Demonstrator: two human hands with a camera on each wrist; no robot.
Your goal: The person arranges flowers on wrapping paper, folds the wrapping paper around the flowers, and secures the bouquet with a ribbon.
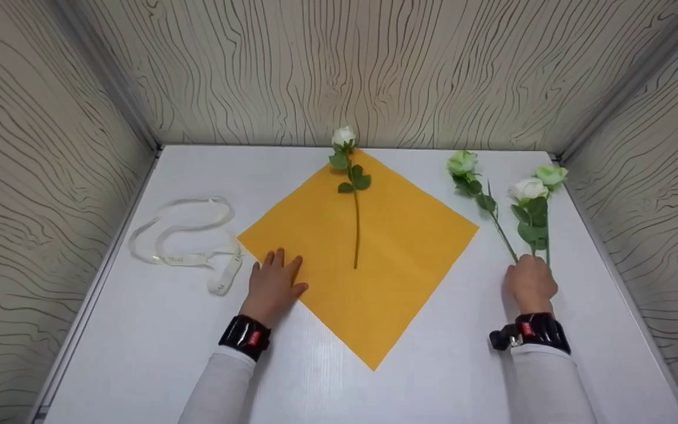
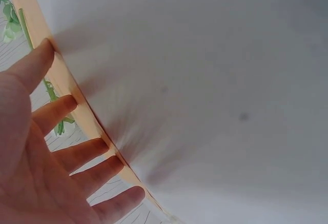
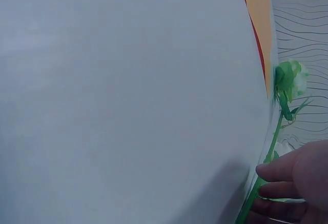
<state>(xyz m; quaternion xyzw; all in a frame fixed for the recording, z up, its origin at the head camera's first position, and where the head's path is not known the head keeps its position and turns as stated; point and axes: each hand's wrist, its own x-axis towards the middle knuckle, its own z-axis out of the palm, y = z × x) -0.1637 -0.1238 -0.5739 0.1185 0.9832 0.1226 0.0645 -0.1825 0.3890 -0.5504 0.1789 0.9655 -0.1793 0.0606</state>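
R grip (image 1: 531, 285) @ lwr green-rose stem (image 1: 504, 238)

White table (image 1: 315, 383), soft sheen. Back wall (image 1: 339, 65), L wall (image 1: 21, 153) & R wall (image 1: 657, 176): beige w/ dk wavy woodgrain lines. Grey trim (image 1: 100, 73) @ corners.

White desk (image 1: 433, 365), back edge along the back wall (image 1: 315, 70). Cream ribbon (image 1: 183, 259) in loose loops on desk's left side, flat parts printed, lettering too small to read. Left wall (image 1: 27, 118) and right wall (image 1: 668, 176) same as back: pale, dark wavy wood-grain lines. Grey trim (image 1: 106, 76) up both back corners.
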